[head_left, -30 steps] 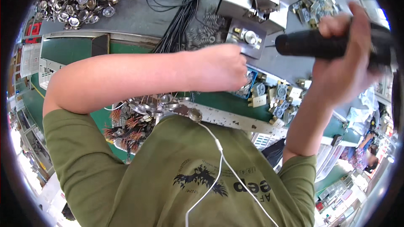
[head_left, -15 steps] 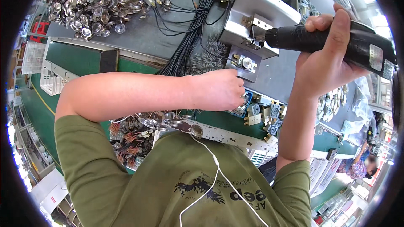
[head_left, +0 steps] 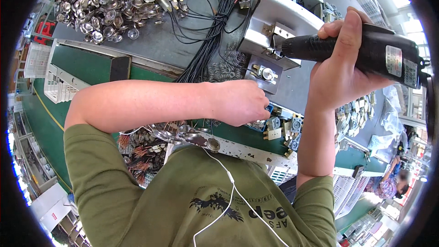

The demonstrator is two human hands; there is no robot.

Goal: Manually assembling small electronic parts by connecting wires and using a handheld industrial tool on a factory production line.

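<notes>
My right hand (head_left: 340, 61) is wrapped round a black electric screwdriver (head_left: 315, 48). Its tip points left, close by the front of a metal box-shaped device (head_left: 286, 16), possibly a screw feeder. Below that device, a round metal-and-white part with brass terminals (head_left: 265, 74) sits on a metal block (head_left: 273, 84). My left hand (head_left: 238, 103) is closed, with fingers curled down over a small blue tray (head_left: 270, 109) of little metal pieces. Its fingertips are hidden, so whatever they hold does not show.
Black wires with orange-brown ends (head_left: 215, 25) lie bundled beside loose springs (head_left: 226, 67). Round metal caps (head_left: 105, 11) are heaped at the far left. Pale blocks with blue-grey parts (head_left: 292, 130) lie right of the tray. Another person (head_left: 388, 183) is at the far right.
The screwdriver in my right hand has shifted a little left, nearer the device's front. My left hand has moved slightly right and nearer, covering more of the blue tray.
</notes>
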